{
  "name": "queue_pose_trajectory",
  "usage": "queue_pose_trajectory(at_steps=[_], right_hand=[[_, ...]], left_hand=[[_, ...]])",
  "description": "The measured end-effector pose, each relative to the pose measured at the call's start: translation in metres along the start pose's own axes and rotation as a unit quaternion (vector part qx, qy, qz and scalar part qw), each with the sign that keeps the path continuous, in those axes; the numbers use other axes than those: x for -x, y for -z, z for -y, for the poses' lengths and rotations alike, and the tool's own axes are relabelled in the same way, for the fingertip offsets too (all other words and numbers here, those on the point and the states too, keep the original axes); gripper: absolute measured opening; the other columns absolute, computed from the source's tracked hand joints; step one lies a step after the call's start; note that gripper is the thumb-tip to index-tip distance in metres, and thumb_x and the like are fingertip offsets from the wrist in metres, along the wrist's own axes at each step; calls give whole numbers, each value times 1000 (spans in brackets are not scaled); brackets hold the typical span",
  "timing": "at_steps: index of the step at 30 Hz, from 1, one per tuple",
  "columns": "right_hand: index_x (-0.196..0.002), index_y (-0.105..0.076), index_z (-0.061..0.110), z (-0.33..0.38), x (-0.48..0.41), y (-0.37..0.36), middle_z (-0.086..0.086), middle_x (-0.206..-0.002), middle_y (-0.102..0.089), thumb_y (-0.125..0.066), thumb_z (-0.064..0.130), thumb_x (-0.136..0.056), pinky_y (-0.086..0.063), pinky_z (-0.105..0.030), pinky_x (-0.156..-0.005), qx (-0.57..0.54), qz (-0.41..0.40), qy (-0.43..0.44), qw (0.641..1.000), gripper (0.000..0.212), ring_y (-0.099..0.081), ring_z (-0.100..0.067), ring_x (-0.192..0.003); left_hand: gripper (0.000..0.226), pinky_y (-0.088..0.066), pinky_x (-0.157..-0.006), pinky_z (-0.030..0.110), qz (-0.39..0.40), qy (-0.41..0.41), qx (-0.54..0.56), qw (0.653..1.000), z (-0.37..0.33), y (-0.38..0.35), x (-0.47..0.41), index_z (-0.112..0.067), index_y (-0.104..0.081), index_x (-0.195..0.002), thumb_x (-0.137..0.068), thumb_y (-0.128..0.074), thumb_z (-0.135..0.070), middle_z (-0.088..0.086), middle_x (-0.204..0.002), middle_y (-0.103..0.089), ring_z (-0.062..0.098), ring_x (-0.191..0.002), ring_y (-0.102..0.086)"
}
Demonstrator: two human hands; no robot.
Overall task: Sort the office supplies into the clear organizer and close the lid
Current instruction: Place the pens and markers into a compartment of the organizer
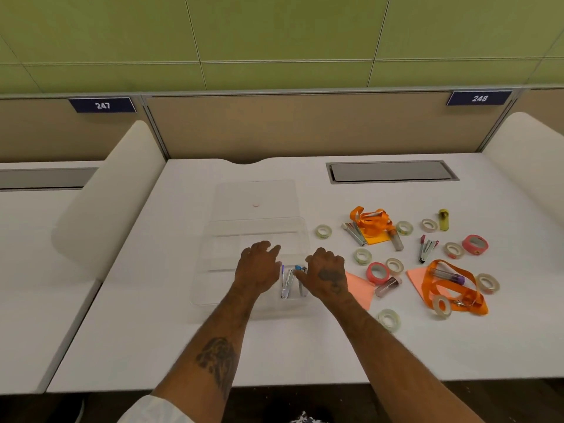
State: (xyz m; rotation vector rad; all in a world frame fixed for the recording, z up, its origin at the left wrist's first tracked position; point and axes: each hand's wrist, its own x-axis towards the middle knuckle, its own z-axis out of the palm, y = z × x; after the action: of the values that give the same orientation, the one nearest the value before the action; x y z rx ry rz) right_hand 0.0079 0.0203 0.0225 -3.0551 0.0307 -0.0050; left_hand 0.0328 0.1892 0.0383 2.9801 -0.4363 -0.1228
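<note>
Head camera looks down on a white counter [183, 346], and both hands are over the clear organizer [213, 257] at centre. Its lid [256, 193] lies open, flat on the counter on the far side. Left hand [258, 268] hovers over the middle compartments, fingers spread and relaxed, grip wide, nothing in it. Right hand [328, 277] sits just beside it over the near right compartment, fingers curled downward; whether that grip holds anything, I cannot tell. Between the two hands, inside the organizer, lies a silver stapler [287, 283] with a purple tip, and a blue-tipped piece [298, 267] shows right at the right hand's fingertips. Off to the right, loose on the counter: a clear tape roll [323, 231] nearest the organizer, a pink tape roll [377, 273], an orange lanyard [370, 222] bunched beside a grey stapler [355, 233], a second lanyard [451, 288], pink paper [361, 288] partly behind the right wrist, and a yellow-green tube [443, 219] farther back.
</note>
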Motion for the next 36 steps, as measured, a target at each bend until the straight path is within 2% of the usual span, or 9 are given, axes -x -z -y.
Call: queue_pose_trajectory(at_steps=[3,6,10,13,16,19,25,31,36], right_hand=[[-115,-64,15,-4,-4,1,-7,-116,-59,-48,57,-90,-38,-40,-90,-7,-26,-6,1000,51,-55,-25,-105],[-120,-61,16,-9,-9,5,-10,-129,-56,-49,54,-91,-37,-42,-96,-40,-45,-11,998,50,-52,-28,-116],[-144,-38,22,-13,-15,11,-12,-157,-25,-38,62,-92,-22,-51,-114,-72,-24,-20,997,66,-21,-32,-145],[-153,-10,29,-14,-18,16,-11,-162,6,-11,74,-86,-6,-54,-117,-47,-25,7,999,81,6,-32,-148],[-152,5,33,-13,-17,21,-10,-159,20,16,80,-72,3,-56,-116,-28,-47,29,998,93,17,-32,-146],[-150,11,36,-13,-14,23,-10,-158,23,16,80,-74,4,-58,-115,-23,-59,29,998,88,19,-32,-146],[-151,8,36,-23,-6,25,-10,-159,20,13,79,-76,3,-59,-115,-19,-75,-5,997,87,16,-32,-146],[-153,-1,33,-51,8,25,-13,-160,12,-9,73,-86,-3,-60,-115,-9,-79,-59,995,78,12,-34,-147],[-153,-1,32,-88,19,19,-12,-160,12,-6,74,-85,-3,-60,-115,-8,-69,-95,993,80,11,-33,-147]], left_hand=[[56,-18,-119,44,-18,8,-6,1000,6,4,2,-22,-23,-153,-102,-38,-39,8,-160,-23,25,-147,-18],[62,-13,-120,48,-34,13,-17,999,11,7,3,-23,-11,-155,-102,-34,-44,9,-163,-10,26,-150,-6],[70,0,-119,52,-46,18,-49,998,15,9,4,-28,8,-154,-99,-24,-57,8,-163,11,29,-150,12],[73,7,-118,54,-65,18,-63,996,16,11,3,-31,17,-150,-91,-10,-65,8,-161,21,30,-148,19],[79,9,-117,56,-84,20,-77,993,17,14,2,-33,22,-148,-81,10,-74,8,-159,26,31,-147,22],[88,9,-117,58,-95,22,-78,992,20,15,0,-33,22,-149,-72,25,-77,7,-158,27,31,-147,23],[88,7,-117,59,-106,-3,-55,993,21,12,-8,-33,17,-150,-75,19,-79,6,-160,23,31,-147,20],[89,8,-117,58,-96,-47,-50,993,-1,4,-20,-32,14,-151,-76,16,-79,7,-160,22,30,-147,20],[89,8,-117,57,-84,-82,-52,992,-40,-3,-37,-33,15,-150,-75,17,-79,7,-160,22,30,-147,19]])
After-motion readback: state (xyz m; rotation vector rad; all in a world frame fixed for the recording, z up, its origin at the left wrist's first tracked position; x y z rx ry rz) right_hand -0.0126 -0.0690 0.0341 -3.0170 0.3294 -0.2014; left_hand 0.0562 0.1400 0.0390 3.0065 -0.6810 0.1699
